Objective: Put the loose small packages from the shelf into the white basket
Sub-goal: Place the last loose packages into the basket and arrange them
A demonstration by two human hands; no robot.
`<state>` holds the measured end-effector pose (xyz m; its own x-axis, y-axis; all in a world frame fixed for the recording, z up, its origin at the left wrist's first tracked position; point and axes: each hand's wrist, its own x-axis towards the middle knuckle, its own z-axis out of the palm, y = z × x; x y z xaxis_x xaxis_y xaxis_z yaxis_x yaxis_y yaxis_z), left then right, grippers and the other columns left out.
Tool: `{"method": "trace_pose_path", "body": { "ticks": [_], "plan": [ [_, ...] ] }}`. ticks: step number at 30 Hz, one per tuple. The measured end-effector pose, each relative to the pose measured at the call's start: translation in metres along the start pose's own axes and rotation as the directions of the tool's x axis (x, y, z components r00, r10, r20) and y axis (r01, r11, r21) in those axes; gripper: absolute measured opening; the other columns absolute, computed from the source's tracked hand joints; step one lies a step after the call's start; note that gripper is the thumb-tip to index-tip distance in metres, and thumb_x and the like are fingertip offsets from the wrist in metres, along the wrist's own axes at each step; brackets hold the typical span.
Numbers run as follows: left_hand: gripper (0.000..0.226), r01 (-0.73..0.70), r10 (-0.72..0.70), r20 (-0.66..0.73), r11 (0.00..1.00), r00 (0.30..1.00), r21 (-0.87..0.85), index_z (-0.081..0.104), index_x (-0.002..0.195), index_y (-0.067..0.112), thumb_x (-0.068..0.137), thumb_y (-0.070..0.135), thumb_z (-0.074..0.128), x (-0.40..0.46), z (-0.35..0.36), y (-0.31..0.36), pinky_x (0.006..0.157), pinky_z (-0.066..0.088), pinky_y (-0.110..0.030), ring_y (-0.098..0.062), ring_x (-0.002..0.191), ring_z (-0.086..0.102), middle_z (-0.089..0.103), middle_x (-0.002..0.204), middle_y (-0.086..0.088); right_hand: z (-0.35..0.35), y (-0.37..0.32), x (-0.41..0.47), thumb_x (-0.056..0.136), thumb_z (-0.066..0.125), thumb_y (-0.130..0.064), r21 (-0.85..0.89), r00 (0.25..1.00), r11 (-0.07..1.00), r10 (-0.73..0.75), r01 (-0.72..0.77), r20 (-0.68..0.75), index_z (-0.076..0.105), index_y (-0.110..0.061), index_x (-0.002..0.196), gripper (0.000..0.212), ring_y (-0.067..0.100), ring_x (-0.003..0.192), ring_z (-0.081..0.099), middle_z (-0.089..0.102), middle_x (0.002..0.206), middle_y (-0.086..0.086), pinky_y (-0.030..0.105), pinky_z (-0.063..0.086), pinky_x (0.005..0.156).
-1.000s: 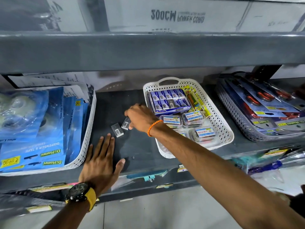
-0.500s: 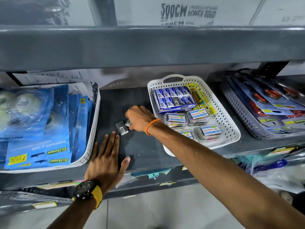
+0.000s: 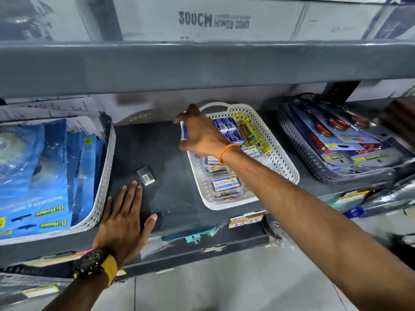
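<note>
A white perforated basket [image 3: 283, 169] stands on the dark shelf, filled with blue boxes, clear cases with blue labels and yellow packs. My right hand [image 3: 202, 135] hovers over the basket's left rim, fingers closed on a small blue-and-white package [image 3: 184, 132]. One small grey package with a barcode [image 3: 146, 176] lies loose on the shelf, just beyond the fingertips of my left hand [image 3: 125, 218]. That hand rests flat on the shelf, fingers spread, holding nothing.
A white basket of blue tape-dispenser packs [image 3: 98, 194] stands at the left. A grey basket with carded scissors [image 3: 314, 162] sits at the right. The upper shelf beam [image 3: 202, 63] hangs low overhead. Price tags line the shelf's front edge [image 3: 202, 248].
My right hand has lifted one small package off the shelf and carried it right and back to the basket's left rim. One loose package stays on the shelf. My left hand has stayed put.
</note>
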<state>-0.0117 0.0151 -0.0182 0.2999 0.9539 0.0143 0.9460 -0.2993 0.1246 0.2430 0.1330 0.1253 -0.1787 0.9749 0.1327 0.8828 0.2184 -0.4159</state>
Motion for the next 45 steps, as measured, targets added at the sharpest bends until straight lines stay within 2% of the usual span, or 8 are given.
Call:
{"method": "trace_pose_path", "body": {
  "ticks": [5,8,13,18,32,38,41,45],
  "plan": [
    [0.087,-0.004,0.004,-0.016,1.000,1.000,-0.015,0.021,0.159,0.008,0.093,0.064,0.020,0.000,0.000,0.002,0.125,0.016,-0.056,-0.026,0.157,0.012,0.014,0.170,-0.006,-0.030,0.064,-0.008,0.066,0.083,-0.014,0.098,0.991,0.987,0.133,-0.130,-0.024,0.063,-0.014,0.125,0.063,0.017,0.107,0.057,0.049,0.122,0.000,0.021,0.048,0.098],
    [0.085,0.001,-0.001,-0.017,1.000,1.000,-0.005,0.022,0.159,0.008,0.093,0.062,0.022,0.001,0.000,0.003,0.125,0.018,-0.056,-0.026,0.156,0.014,0.015,0.169,-0.006,-0.036,0.093,-0.013,0.064,0.082,-0.005,0.146,0.987,0.978,0.158,-0.151,-0.038,0.066,-0.028,0.121,0.064,0.007,0.093,0.060,0.056,0.113,-0.007,0.004,0.046,0.073],
    [0.085,-0.004,0.004,-0.010,1.000,1.000,0.015,0.018,0.160,0.009,0.094,0.062,0.020,0.002,0.001,0.001,0.125,0.017,-0.056,-0.026,0.157,0.011,0.013,0.170,-0.006,-0.030,0.128,-0.013,0.067,0.088,-0.006,0.198,0.957,0.938,0.289,-0.285,0.009,0.061,-0.015,0.125,0.064,0.019,0.101,0.065,0.069,0.117,0.003,0.033,0.054,0.095],
    [0.085,-0.009,0.009,0.003,1.000,1.000,0.019,0.014,0.161,0.010,0.095,0.063,0.021,0.002,0.005,-0.003,0.125,0.017,-0.057,-0.025,0.157,0.009,0.010,0.170,-0.004,-0.022,0.136,-0.013,0.069,0.078,0.016,0.318,0.936,0.882,0.344,-0.349,0.074,0.062,-0.010,0.123,0.062,0.026,0.096,0.064,0.066,0.117,0.010,0.046,0.059,0.087],
    [0.086,-0.016,0.016,-0.027,1.000,0.999,0.010,0.015,0.161,0.013,0.095,0.068,0.015,0.003,0.010,-0.006,0.124,0.018,-0.054,-0.022,0.157,0.010,0.013,0.170,-0.002,-0.026,0.130,-0.016,0.073,0.080,0.006,0.247,0.941,0.908,0.332,-0.337,0.064,0.063,-0.012,0.126,0.059,0.023,0.098,0.069,0.068,0.124,0.006,0.043,0.056,0.094],
    [0.085,-0.011,0.010,-0.043,1.000,0.999,-0.017,0.017,0.161,0.012,0.095,0.065,0.021,0.002,0.006,-0.003,0.125,0.015,-0.052,-0.022,0.157,0.008,0.011,0.170,-0.002,-0.015,0.077,-0.016,0.079,0.079,-0.009,0.140,0.982,0.982,0.144,-0.127,-0.122,0.072,-0.011,0.110,0.032,0.018,0.090,0.066,0.072,0.112,0.008,0.023,0.048,0.080],
    [0.085,-0.007,0.007,-0.037,1.000,0.999,-0.020,0.019,0.160,0.011,0.094,0.063,0.023,0.001,0.005,-0.001,0.125,0.016,-0.053,-0.023,0.157,0.009,0.012,0.170,-0.002,0.010,0.023,-0.013,0.080,0.078,-0.014,0.169,0.999,0.985,-0.031,0.028,0.014,0.071,-0.013,0.115,0.035,0.017,0.097,0.065,0.070,0.118,0.007,0.014,0.038,0.077],
    [0.087,0.002,-0.002,-0.021,1.000,1.000,-0.001,0.016,0.160,0.010,0.092,0.063,0.023,0.002,0.004,0.001,0.126,0.015,-0.052,-0.023,0.157,0.008,0.010,0.170,-0.004,0.056,-0.039,-0.004,0.074,0.081,-0.023,0.018,0.941,0.963,-0.268,0.270,0.207,0.066,-0.016,0.122,0.050,0.026,0.114,0.060,0.065,0.120,0.006,0.030,0.039,0.087]
  ]
}}
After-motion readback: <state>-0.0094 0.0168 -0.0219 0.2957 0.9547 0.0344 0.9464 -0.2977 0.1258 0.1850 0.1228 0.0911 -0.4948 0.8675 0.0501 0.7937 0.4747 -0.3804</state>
